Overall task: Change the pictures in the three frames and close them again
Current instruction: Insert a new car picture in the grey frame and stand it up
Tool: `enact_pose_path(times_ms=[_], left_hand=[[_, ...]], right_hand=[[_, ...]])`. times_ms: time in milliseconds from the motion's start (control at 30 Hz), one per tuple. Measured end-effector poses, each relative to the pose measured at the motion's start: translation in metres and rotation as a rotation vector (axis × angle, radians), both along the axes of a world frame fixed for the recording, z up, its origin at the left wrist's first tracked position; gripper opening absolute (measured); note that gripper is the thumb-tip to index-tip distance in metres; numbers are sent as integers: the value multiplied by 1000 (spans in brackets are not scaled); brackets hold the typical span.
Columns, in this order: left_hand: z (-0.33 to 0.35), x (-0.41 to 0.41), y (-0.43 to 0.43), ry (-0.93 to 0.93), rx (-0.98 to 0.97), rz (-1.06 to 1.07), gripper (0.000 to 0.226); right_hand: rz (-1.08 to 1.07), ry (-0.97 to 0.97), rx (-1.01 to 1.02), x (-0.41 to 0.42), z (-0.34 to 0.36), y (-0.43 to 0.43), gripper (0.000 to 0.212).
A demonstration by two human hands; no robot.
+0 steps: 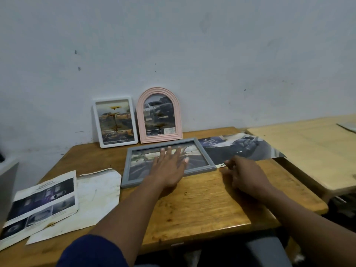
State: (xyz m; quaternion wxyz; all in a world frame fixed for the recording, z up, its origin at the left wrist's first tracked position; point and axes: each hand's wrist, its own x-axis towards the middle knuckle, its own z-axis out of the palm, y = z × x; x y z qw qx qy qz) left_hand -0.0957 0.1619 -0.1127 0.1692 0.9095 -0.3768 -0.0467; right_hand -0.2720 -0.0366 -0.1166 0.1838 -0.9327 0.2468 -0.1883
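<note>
Pressing the grey frame (134, 182), left hand (169, 167) lies flat; right hand (244, 174) at the page (242, 147), grip unclear

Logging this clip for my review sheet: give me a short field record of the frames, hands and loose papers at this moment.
grey frame: flat on the table, face up
left hand: lies flat on the grey frame, fingers straight
right hand: fingers curled at the near edge of the car page; grip unclear
white frame, pink arched frame: upright, leaning on the wall
loose sheets: table's left end
</note>
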Motion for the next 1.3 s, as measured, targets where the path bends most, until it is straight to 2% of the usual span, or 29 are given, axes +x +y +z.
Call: enact_pose_path(times_ms=[33, 100, 167, 200, 233, 300, 400, 467, 533, 633, 700, 767, 900, 1167, 1300], left_hand=[[1, 11, 10, 0, -6, 32, 70], [1, 33, 34, 13, -37, 110, 69], [0, 53, 56, 20, -90, 184, 69], [-1, 63, 65, 21, -113, 221, 68], [-2, 73, 74, 22, -124, 254, 66], [-3, 91, 85, 16, -134, 291, 62], [-7, 108, 96, 7, -162, 311, 61], [-13, 114, 100, -10, -178, 328, 62], [-21, 117, 102, -41, -186, 352, 64], [-27, 118, 102, -56, -220, 380, 64], [-27, 117, 101, -60, -230, 390, 65], [-27, 116, 100, -55, -216, 383, 70], [-28, 116, 100, -40, -155, 345, 83], [-21, 110, 98, -16, -35, 411, 75], [-20, 111, 98, -1, -32, 416, 72]], right_hand=[[4, -101, 149, 11, 10, 7, 11], [-8, -220, 551, 41, 35, 19, 18], [-6, -117, 960, 73, 58, 29, 22], [1, -34, 1066, 90, 67, 35, 23], [21, 47, 1078, 108, 72, 42, 24], [88, 140, 901, 147, 78, 55, 27], [212, 66, 489, 205, 79, 83, 23], [323, 0, 386, 236, 76, 104, 19], [446, 56, 305, 261, 63, 120, 27], [542, 194, -13, 277, 27, 132, 37], [639, 188, -153, 277, 1, 137, 41], [712, 170, -213, 275, -19, 139, 49], [701, 244, -298, 276, -23, 139, 58], [529, 473, -324, 245, -4, 86, 67], [425, 498, -264, 227, 4, 68, 67]])
